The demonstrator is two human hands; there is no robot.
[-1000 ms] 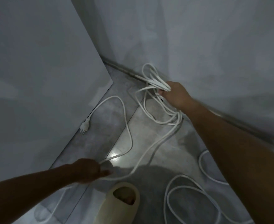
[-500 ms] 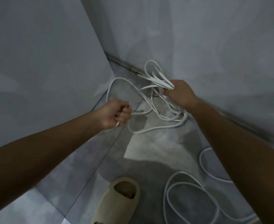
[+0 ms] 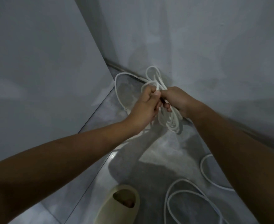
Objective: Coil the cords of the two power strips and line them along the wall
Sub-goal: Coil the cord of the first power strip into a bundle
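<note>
— Why are both hands bunched together like that?

— The right hand (image 3: 176, 98) is closed round the gathered turns of the coiled cord (image 3: 171, 123), which hang just below its fingers. It serves as the anchor, I'd say. The left hand (image 3: 146, 105), touching it, has its fingers curled round a single strand, likely to lay the next turn into that same grip.

— And the slack?

— A loose loop (image 3: 115, 83) arcs out beyond the left hand's knuckles, over the floor (image 3: 162, 152) near the foot of the wall (image 3: 213, 46). That looks like what is left to wind in.

— The other one?

— A second cord (image 3: 181, 179) lies in open curves well back from both hands, under the right forearm, near a slipper (image 3: 121, 202). It is not coiled yet, by the look of it. Neither power strip body shows.

— Any brand or lettering?

— None I can read. Cords, slipper and wall all look plain, and the light is dim.
</note>
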